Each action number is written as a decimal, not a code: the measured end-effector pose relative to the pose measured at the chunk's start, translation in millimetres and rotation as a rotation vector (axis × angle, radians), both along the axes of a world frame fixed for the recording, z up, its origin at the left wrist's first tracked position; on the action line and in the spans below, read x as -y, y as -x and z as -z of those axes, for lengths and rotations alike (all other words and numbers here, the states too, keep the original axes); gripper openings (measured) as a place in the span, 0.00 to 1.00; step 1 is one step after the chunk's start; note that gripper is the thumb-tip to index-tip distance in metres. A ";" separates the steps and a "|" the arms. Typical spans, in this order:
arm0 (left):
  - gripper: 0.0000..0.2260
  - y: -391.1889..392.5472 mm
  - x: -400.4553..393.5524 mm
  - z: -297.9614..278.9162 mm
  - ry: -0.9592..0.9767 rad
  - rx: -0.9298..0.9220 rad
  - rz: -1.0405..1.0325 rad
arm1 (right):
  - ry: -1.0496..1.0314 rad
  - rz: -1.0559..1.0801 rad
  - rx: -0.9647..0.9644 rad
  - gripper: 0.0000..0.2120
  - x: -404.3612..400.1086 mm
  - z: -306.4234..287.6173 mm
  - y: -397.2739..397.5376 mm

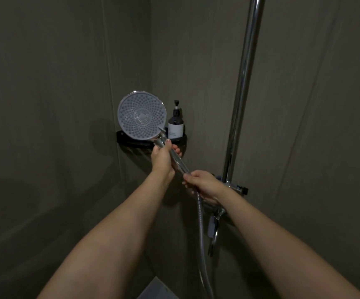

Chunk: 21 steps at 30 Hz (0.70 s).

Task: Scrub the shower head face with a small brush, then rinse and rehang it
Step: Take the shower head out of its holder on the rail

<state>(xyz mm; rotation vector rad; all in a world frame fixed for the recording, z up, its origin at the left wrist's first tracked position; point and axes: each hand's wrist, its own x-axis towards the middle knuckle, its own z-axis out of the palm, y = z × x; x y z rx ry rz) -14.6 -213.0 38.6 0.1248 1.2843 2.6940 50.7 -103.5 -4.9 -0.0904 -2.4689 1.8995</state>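
A round chrome shower head (142,115) with a grey nozzle face is held up in front of the corner, its face turned toward me. My left hand (163,157) grips the upper part of its chrome handle, just below the head. My right hand (205,186) grips the lower end of the handle, where the metal hose (201,234) joins and hangs down. No brush is in view.
A black corner shelf (181,140) holds a dark pump bottle (176,124) right behind the shower head. A vertical chrome rail (242,87) rises on the right wall above the mixer valve (235,187) and its lever (212,229). Dark panel walls close in on both sides.
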 end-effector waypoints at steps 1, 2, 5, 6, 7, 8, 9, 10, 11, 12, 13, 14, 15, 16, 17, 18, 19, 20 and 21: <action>0.04 1.4 -0.1 -0.2 0.001 -0.002 0.005 | 0.014 0.016 -0.022 0.14 -0.4 1.2 0.4; 0.04 2.2 0.1 -0.6 0.001 -0.004 0.009 | 0.015 0.018 -0.021 0.17 -0.7 1.0 0.5; 0.04 3.6 -0.6 -2.0 -0.005 0.003 0.009 | 0.069 0.009 0.018 0.10 -0.4 2.1 5.1; 0.04 3.9 -1.0 -2.8 -0.012 0.005 0.006 | 0.088 0.001 0.018 0.08 -1.1 1.3 6.5; 0.04 4.4 -1.6 -3.6 -0.018 0.007 0.004 | 0.145 -0.001 0.012 0.09 -1.4 0.2 7.5; 0.04 5.3 -2.1 -4.2 -0.022 0.009 0.002 | 0.161 -0.005 -0.007 0.12 -2.2 1.6 8.7; 0.05 6.5 -2.5 -4.8 -0.027 0.010 0.001 | 0.143 -0.002 -0.006 0.14 -2.4 0.4 8.4; 0.05 6.9 -3.2 -5.3 -0.033 0.014 0.003 | 0.135 0.006 0.005 0.14 -3.9 0.4 8.6; 0.04 7.4 -3.4 -5.1 -0.036 0.018 0.006 | 0.154 0.023 0.020 0.13 -4.1 2.2 10.3; 0.04 7.4 -3.5 -5.0 -0.039 0.018 0.013 | 0.183 0.024 0.035 0.11 -2.3 1.9 10.3; 0.03 7.2 -3.5 -4.6 -0.039 0.017 0.020 | 0.189 0.017 0.028 0.10 -4.0 3.2 11.8; 0.03 7.2 -3.5 -4.5 -0.038 0.016 0.027 | 0.229 0.022 0.031 0.11 -3.9 3.3 12.0; 0.03 7.3 -3.6 -4.7 -0.033 0.014 0.033 | 0.239 0.063 0.015 0.12 -4.3 4.6 12.0; 0.03 7.2 -3.5 -5.3 -0.031 0.010 0.037 | 0.261 0.069 0.035 0.13 -4.0 3.9 11.1; 0.03 7.4 -3.6 -5.7 -0.032 0.008 0.036 | 0.206 0.061 0.043 0.12 -4.8 4.8 10.8; 0.03 7.6 -3.7 -6.0 -0.033 0.005 0.030 | 0.177 0.070 0.043 0.11 -3.1 4.9 11.3; 0.04 7.9 -3.6 -6.0 -0.032 0.003 0.024 | 0.108 0.086 0.017 0.09 -1.8 4.9 11.2; 0.04 8.1 -3.7 -6.3 -0.030 0.003 0.019 | 0.078 0.105 0.004 0.08 -0.8 4.3 11.7; 0.04 8.4 -3.5 -6.7 -0.026 0.003 0.016 | 0.086 0.117 0.000 0.10 0.3 2.4 10.4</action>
